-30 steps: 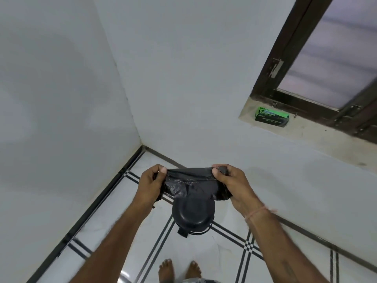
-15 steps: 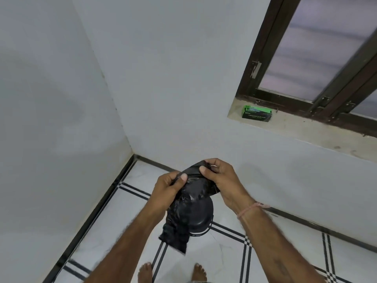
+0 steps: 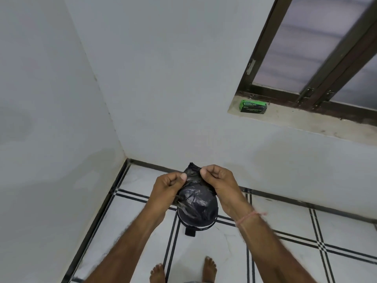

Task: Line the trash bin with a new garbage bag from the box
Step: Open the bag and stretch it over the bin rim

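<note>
Both hands, left hand (image 3: 166, 185) and right hand (image 3: 219, 180), pinch the crumpled black garbage bag (image 3: 192, 193) directly above the bin (image 3: 201, 219); its long axis hangs downward; the box (image 3: 253, 106) sits far up-right of the bin.

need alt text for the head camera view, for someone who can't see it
Seen from above, a person's left hand and right hand pinch a crumpled black garbage bag over a black pedal trash bin on a white tiled floor near a room corner. A green garbage bag box sits on the windowsill at upper right.
</note>
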Demonstrator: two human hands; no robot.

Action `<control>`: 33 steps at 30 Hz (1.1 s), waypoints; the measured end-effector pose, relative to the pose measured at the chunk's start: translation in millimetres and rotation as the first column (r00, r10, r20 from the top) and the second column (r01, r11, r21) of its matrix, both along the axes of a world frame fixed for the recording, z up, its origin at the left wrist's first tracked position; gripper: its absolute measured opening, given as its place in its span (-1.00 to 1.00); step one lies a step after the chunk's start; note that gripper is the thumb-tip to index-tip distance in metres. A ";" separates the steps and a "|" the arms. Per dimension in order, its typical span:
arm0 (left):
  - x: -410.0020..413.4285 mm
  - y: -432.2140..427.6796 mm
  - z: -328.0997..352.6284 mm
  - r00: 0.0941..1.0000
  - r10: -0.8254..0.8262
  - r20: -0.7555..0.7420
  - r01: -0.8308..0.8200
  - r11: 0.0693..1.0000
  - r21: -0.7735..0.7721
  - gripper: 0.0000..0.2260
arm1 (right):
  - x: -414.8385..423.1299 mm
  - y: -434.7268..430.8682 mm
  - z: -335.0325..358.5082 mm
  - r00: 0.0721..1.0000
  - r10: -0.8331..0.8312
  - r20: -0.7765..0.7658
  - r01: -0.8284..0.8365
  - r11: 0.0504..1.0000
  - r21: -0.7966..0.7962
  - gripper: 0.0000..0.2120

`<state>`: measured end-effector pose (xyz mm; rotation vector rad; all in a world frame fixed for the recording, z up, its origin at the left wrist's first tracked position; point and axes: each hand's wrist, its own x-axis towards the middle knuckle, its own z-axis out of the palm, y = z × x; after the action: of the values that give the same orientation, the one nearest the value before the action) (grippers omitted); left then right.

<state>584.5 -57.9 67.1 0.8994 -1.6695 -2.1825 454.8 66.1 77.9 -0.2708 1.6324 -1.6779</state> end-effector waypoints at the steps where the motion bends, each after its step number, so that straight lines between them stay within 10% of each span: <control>1: 3.4 -0.5 -2.0 1.000 -0.002 -0.003 0.002 1.000 0.014 -0.73 | 3.9 3.1 -0.7 0.997 -0.042 0.062 0.043 0.999 -0.023 -0.82; 33: 19.1 19.4 5.7 0.996 0.084 -0.024 -0.074 0.957 0.282 -0.63 | 27.2 16.8 -10.3 0.943 -0.240 0.230 0.240 0.970 0.030 -0.80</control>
<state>603.6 -38.4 72.8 0.9720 -1.3032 -2.4029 482.0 82.9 67.6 0.1294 1.5371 -1.8118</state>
